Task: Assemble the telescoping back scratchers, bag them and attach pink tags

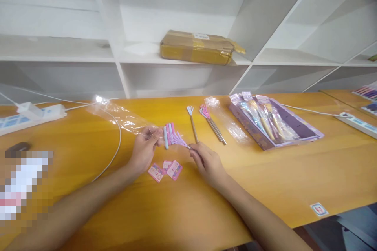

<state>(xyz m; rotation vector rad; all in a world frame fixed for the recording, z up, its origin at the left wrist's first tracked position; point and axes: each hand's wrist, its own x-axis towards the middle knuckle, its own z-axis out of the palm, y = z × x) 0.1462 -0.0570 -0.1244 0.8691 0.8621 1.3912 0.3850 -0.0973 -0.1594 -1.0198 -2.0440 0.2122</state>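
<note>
My right hand [207, 160] is closed round the metal rod of a back scratcher with a purple claw-shaped head [177, 139], which points left. My left hand [145, 145] pinches a long clear plastic bag [126, 120] that trails away to the back left. Right at its fingertips lie several short pink and blue tubes [169, 135], partly behind the purple claw. A back scratcher with a pale blue head [190, 110] lies behind my right hand. Beside it is a group of back scratchers with pink and blue heads [205, 111]. Several pink printed cards [174, 170] lie in front of my hands.
A purple box [309, 134] with bagged back scratchers stands at the right, next to an empty-looking clear bag [235, 129]. Power strips [55, 112] and white cables lie on the wooden table [132, 219]. A taped carton [197, 49] sits on the white shelf behind.
</note>
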